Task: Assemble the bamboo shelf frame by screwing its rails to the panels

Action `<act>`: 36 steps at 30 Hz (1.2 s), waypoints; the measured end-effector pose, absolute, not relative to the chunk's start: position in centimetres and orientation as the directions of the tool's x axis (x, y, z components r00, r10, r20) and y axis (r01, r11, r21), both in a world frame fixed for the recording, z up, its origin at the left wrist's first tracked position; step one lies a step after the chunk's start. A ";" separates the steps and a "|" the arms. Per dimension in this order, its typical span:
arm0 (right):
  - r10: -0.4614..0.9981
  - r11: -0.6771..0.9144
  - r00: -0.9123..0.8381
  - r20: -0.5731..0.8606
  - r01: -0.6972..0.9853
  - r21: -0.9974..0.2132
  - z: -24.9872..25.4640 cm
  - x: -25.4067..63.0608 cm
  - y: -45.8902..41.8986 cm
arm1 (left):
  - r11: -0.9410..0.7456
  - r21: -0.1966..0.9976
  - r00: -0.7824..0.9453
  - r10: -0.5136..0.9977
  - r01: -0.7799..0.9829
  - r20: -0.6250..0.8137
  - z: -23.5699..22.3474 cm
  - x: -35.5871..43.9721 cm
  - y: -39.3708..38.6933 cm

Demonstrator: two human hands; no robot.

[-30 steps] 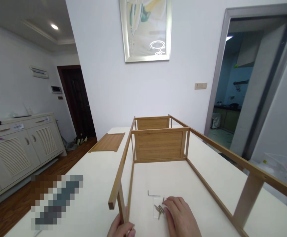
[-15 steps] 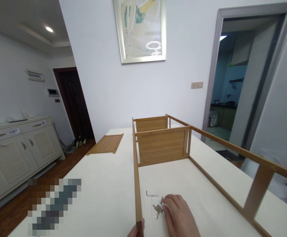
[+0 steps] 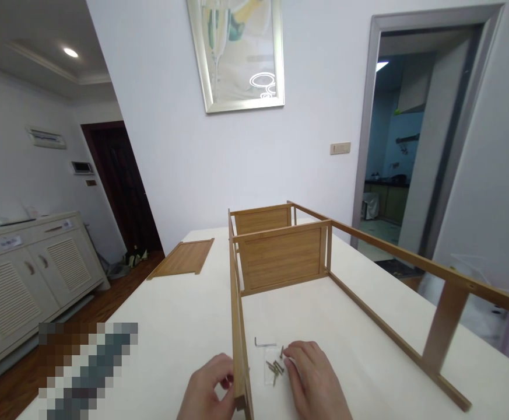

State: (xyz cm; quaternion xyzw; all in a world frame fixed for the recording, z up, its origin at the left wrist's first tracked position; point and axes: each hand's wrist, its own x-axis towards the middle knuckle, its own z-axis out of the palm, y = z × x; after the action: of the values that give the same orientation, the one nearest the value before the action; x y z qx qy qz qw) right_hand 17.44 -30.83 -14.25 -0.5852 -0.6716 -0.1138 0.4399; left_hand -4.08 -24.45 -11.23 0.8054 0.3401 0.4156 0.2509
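Observation:
A bamboo shelf frame [image 3: 280,256] lies on its side on the white table [image 3: 184,326], with two slatted panels fitted at its far end. My left hand [image 3: 206,391] sits against the near end of the frame's left rail [image 3: 238,350], fingers curled in a pinch beside it. My right hand [image 3: 313,379] rests inside the frame, fingertips bent over several small metal screws [image 3: 275,367] on a clear plastic bag. A small hex key [image 3: 264,343] lies just beyond the screws.
A loose bamboo panel [image 3: 182,258] lies at the table's far left. A white sideboard [image 3: 22,274] stands at the left over wooden floor. The frame's right rail [image 3: 411,256] juts out past the table's right edge. An open doorway [image 3: 394,169] is at the right.
The frame's left side has swung upright and its rail now lies edge-on. My left hand has come up into view beside the rail's near end. My right hand stays at the screws.

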 end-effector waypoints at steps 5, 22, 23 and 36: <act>0.690 0.273 0.091 0.718 0.886 -0.375 -14.4 17.6 -31.0 | -0.678 0.557 0.642 0.703 0.479 0.305 -11.0 -0.1 -21.7; 0.813 0.146 0.060 0.579 0.942 -0.303 -15.7 17.4 -30.6 | -0.606 0.547 0.702 0.710 0.577 0.046 -10.1 3.1 -20.9; 0.820 0.132 0.063 0.568 0.946 -0.296 -15.8 17.3 -30.6 | -0.602 0.567 0.701 0.710 0.563 0.057 -10.4 3.0 -20.7; 0.832 0.135 0.053 0.552 0.946 -0.295 -15.1 18.0 -30.1 | -0.723 0.431 0.745 0.648 0.539 0.155 -11.4 3.2 -18.9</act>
State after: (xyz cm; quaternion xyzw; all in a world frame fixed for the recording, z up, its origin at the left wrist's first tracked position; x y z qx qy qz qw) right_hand 18.03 -30.05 -15.09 -0.6516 -0.6822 -0.0889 0.3196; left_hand 3.19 -18.95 -11.41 0.9162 0.3241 0.1493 0.1824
